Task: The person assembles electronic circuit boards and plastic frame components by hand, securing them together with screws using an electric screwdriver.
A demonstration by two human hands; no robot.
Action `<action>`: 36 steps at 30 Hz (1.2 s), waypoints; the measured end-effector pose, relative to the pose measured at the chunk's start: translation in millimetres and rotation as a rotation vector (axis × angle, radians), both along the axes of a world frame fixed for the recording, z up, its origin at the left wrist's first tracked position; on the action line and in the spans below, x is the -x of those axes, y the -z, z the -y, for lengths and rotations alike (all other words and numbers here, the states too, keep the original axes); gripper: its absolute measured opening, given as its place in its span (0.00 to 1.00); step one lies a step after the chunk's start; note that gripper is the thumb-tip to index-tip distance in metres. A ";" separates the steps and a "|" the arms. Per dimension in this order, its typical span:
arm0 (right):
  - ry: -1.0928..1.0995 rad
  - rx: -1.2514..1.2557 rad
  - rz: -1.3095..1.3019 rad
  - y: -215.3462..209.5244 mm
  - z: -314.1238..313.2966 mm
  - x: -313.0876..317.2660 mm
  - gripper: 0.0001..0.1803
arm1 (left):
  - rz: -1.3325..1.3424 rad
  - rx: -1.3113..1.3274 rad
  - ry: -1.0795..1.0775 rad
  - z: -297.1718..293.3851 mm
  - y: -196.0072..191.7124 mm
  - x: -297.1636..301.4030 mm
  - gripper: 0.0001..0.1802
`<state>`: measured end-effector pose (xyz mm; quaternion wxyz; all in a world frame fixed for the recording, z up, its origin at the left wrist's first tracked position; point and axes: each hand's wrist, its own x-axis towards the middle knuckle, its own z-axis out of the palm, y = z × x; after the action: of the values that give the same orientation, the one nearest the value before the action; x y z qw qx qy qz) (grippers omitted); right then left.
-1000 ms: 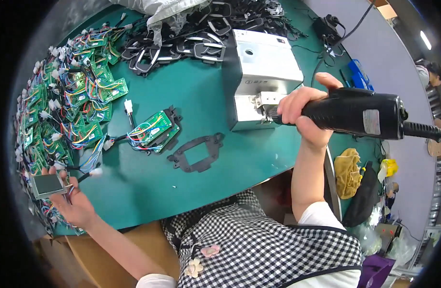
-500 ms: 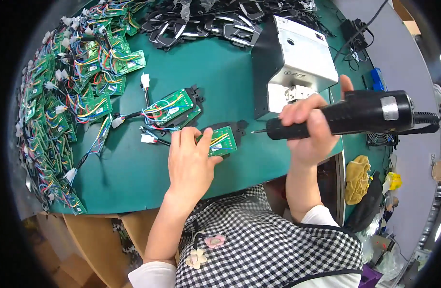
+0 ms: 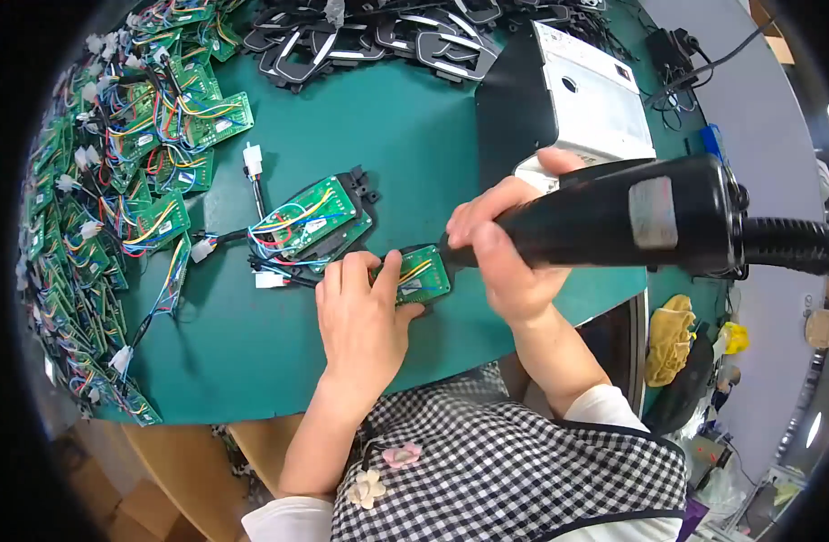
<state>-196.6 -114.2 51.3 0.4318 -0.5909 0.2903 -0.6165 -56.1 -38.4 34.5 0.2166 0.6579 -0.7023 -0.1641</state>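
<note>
green circuit boards with coloured wires (image 3: 116,172) lie heaped at the left of the teal table (image 3: 405,135); just right of them another wired board (image 3: 311,217) rests on a black frame. the small green circuit board (image 3: 421,275) sits near the front edge, pinned flat under the left hand (image 3: 360,312), long axis running toward the right hand (image 3: 500,253), which is clenched round the black electric screwdriver (image 3: 631,221), tip touching the board's right end.

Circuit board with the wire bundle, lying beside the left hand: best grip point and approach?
Take the circuit board by its two long bare edges, coming from above. It lies flat on the green mat; the coloured wires cross its face and trail off the left end, so avoid that side.
</note>
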 end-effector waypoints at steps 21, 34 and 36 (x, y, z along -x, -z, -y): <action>0.277 0.188 0.118 -59.2 6.4 78.9 0.35 | -0.012 -0.006 0.138 -16.8 -7.5 -20.3 0.32; -0.058 -0.066 0.097 -12.7 -39.3 18.1 0.41 | -0.097 0.012 0.048 -19.3 2.8 -13.3 0.30; -0.080 -0.085 0.066 -6.2 -36.3 17.1 0.40 | -0.099 0.007 0.051 -19.1 3.8 -13.7 0.30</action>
<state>-213.7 -77.9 57.6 0.4901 -0.5624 0.2783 -0.6050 -42.4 -19.3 30.7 0.2491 0.6303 -0.7077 -0.1994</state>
